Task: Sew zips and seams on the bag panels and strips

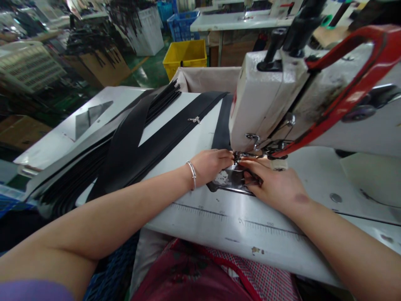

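Observation:
At the sewing machine [266, 100], both hands are close to the needle and presser foot [236, 159]. My left hand [214, 164] is closed, its fingers together on the near end of a black strip [222, 125] that runs back behind the machine head. On the other side of the needle, my right hand [275, 184] has its fingers bent and drawn in beside the presser foot; what they pinch is hidden. Beneath the hands lies the shiny metal needle plate [230, 177]. Left of them, a long black zippered strip [169, 136] with a silver zipper slider [194, 120] crosses the table.
A stack of black strips [75, 184] lies along the left of the white table [194, 213], whose front edge carries a printed ruler. A red bar [354, 100] slants across the machine. Behind stand a fabric-lined bin [209, 78], a yellow crate [184, 54] and a blue crate [183, 27].

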`<state>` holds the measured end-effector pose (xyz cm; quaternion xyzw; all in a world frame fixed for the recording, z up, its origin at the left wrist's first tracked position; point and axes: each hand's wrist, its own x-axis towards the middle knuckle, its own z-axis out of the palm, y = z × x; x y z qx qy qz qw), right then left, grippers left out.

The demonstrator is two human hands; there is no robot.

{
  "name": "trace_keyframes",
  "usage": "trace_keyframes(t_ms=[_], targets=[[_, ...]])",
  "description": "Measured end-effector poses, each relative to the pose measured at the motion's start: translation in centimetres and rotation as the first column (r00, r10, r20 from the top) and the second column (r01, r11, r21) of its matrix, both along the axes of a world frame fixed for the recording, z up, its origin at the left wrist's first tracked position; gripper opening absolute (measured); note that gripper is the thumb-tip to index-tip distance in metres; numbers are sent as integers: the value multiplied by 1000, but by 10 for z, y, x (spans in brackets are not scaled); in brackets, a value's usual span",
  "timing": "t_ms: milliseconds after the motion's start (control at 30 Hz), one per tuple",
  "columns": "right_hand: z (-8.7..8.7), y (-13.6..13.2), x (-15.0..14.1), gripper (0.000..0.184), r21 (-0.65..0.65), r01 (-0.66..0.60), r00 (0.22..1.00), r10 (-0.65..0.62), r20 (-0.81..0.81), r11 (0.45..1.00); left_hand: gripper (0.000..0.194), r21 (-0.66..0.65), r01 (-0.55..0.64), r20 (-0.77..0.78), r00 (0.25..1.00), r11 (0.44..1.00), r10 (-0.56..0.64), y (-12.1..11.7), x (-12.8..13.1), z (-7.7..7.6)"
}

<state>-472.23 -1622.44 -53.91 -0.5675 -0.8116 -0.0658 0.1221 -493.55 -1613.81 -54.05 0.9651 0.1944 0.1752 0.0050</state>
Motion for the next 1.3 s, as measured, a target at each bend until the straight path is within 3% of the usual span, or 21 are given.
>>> trace_keyframes(t_ms=[300, 500, 633, 733, 800, 900, 967, 1100, 1167, 1233, 1300], targets=[[-1, -1, -1, 40, -93, 75, 996, -70, 63, 993, 22, -7, 1, -2, 1000, 1000, -1, 2, 0, -6], [-11, 0, 0, 44, -79, 118, 982, -104, 158, 990, 27, -108, -2, -105, 994, 994, -9, 5, 3, -11], [-18, 1, 0, 48, -85, 139, 980, -125, 153, 987, 27, -108, -39, -176, 984, 993, 20, 11, 5, -4], [-21, 3, 4, 49, -97, 113, 990, -103, 98, 989, 31, -95, -157, -220, 966, 983, 133, 18, -13, 10], [-18, 6, 9, 47, -99, 80, 995, -73, 70, 992, 42, -55, -352, -215, 918, 934, 334, 17, -37, 20], [-7, 3, 8, 41, -94, 39, 999, -36, 38, 995, 56, 4, -635, -199, 756, 772, 623, 2, -69, 29], [2, -9, -9, 37, -81, 2, 1000, 0, 17, 997, 55, 19, -687, -217, 707, 727, 674, -15, -78, 30], [6, -54, -68, 41, -15, -215, 975, 214, -59, 977, 44, -1, -547, -255, 810, 837, 529, -48, -69, 29], [0, -76, -88, 44, 9, -270, 961, 270, -55, 963, 52, 7, -506, -251, 834, 862, 491, -62, -61, 28], [-6, -93, -89, 43, 13, -228, 973, 229, -13, 973, 64, 23, -509, -251, 830, 860, 498, -78, -57, 26], [-9, -101, -73, 40, 6, -119, 993, 119, 29, 993, 65, 19, -497, -273, 832, 868, 483, -94, -57, 28]])
